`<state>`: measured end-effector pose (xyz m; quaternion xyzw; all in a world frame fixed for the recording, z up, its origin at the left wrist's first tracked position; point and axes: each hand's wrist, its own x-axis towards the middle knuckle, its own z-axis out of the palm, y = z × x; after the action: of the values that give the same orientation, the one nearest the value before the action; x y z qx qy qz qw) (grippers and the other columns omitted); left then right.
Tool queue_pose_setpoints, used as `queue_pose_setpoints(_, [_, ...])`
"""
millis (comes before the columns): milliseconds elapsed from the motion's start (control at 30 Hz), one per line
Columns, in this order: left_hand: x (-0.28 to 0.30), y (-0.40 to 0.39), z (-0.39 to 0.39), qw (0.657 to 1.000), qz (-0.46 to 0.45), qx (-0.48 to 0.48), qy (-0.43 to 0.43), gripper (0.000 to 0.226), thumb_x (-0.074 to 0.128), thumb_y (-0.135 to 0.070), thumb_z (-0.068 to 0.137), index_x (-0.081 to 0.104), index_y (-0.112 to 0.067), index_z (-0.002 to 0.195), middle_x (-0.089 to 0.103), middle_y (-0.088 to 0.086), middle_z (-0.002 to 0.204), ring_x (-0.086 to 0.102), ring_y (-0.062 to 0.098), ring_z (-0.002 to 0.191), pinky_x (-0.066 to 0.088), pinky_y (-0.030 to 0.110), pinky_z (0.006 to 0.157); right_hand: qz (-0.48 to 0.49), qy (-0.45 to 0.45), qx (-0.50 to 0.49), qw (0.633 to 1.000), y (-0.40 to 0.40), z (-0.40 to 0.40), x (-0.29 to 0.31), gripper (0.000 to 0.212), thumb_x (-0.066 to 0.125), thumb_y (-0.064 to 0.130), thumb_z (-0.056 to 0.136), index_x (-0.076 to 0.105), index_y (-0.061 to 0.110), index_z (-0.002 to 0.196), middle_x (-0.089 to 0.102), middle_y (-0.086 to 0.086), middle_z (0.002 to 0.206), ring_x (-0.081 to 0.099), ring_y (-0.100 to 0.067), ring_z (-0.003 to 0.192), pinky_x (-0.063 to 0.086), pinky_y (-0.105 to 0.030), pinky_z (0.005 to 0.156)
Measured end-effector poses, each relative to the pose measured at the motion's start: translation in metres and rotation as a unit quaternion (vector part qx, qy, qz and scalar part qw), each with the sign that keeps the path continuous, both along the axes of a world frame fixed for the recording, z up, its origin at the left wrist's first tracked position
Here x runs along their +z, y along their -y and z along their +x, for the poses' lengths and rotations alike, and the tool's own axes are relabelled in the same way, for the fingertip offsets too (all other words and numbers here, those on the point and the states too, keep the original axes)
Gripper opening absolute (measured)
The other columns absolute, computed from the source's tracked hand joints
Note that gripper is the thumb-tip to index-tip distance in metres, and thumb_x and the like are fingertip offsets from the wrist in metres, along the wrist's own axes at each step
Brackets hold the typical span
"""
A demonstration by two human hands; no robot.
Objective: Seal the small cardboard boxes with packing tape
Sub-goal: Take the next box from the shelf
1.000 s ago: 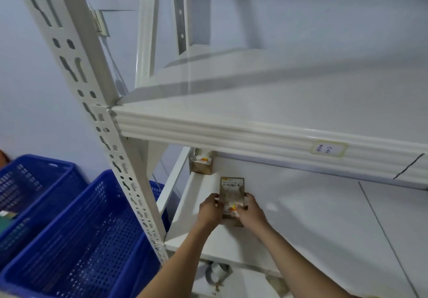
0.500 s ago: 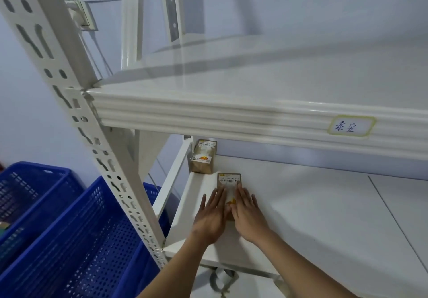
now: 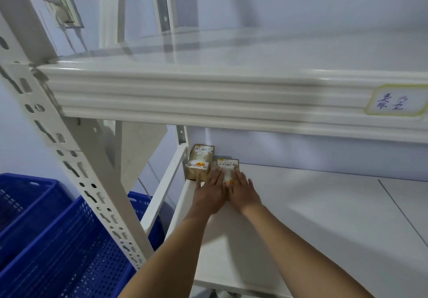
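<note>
Blue crates (image 3: 58,240) beside white shelving (image 3: 162,94).

2 small cardboard boxes on lower shelf (image 3: 301,216), both at its back-left corner. Left box (image 3: 201,163): brown, standing upright, white label w/ orange print facing front, tight in the corner. Right box (image 3: 228,167): brown, lying flat, white barcode label on top, just right of left box, looks touching it; near end covered, so seal state can't tell.
</note>
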<state>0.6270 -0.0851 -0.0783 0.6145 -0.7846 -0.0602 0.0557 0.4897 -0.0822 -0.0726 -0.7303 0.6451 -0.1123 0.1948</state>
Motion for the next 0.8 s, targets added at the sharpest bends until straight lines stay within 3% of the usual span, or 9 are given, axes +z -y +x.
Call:
queue_pose_setpoints(100, [0.006,0.020,0.001,1.000,0.005,0.014,-0.001,0.056,0.012,-0.040,0.108,0.009,-0.020,0.161,0.003,-0.007,0.168,-0.006,0.014,0.154,-0.013,0.052,0.121,0.002,0.006,0.007,1.000,0.021,0.005,0.002,0.063,0.023,0.039,0.109,0.001,0.013,0.162,-0.009,-0.001,0.169,0.002,-0.021,0.156,0.002,-0.040,0.126])
queue_pose_setpoints(333, [0.004,0.055,0.018,0.999,0.020,0.028,0.018,0.056,0.013,-0.039,0.109,0.004,-0.022,0.161,0.000,-0.007,0.168,-0.004,0.016,0.155,-0.007,0.058,0.121,0.013,0.011,0.000,1.000,0.056,0.017,0.007,0.065,0.029,0.035,0.107,0.005,0.007,0.160,-0.006,-0.005,0.169,0.008,-0.020,0.156,0.012,-0.042,0.125])
queue_pose_setpoints(500, [-0.001,0.064,0.015,0.999,0.006,0.040,0.037,0.056,0.013,-0.040,0.108,0.003,-0.023,0.161,0.000,-0.007,0.168,-0.002,0.018,0.155,-0.007,0.062,0.120,0.020,0.008,-0.013,1.000,0.061,0.020,0.012,0.062,0.030,0.034,0.107,0.009,0.010,0.161,-0.005,-0.003,0.169,0.021,-0.029,0.152,0.022,-0.040,0.120])
queue_pose_setpoints(700, [0.008,0.048,0.016,0.998,-0.047,0.041,0.013,0.060,0.024,-0.033,0.107,0.000,-0.022,0.161,-0.003,-0.002,0.168,0.000,0.022,0.155,-0.001,0.063,0.120,-0.044,0.035,0.002,0.998,0.067,0.007,0.022,0.071,0.043,0.036,0.104,0.010,0.008,0.160,0.001,-0.010,0.169,0.008,-0.026,0.155,0.017,-0.051,0.122])
queue_pose_setpoints(800, [0.021,0.027,0.006,0.997,-0.048,0.039,-0.041,0.058,0.027,-0.032,0.107,0.007,-0.020,0.160,0.004,0.000,0.168,0.002,0.021,0.155,0.000,0.060,0.121,-0.050,0.051,-0.015,0.997,0.050,-0.006,0.033,0.063,0.035,0.030,0.107,0.009,0.011,0.161,0.002,-0.010,0.169,0.003,-0.027,0.156,0.009,-0.050,0.125])
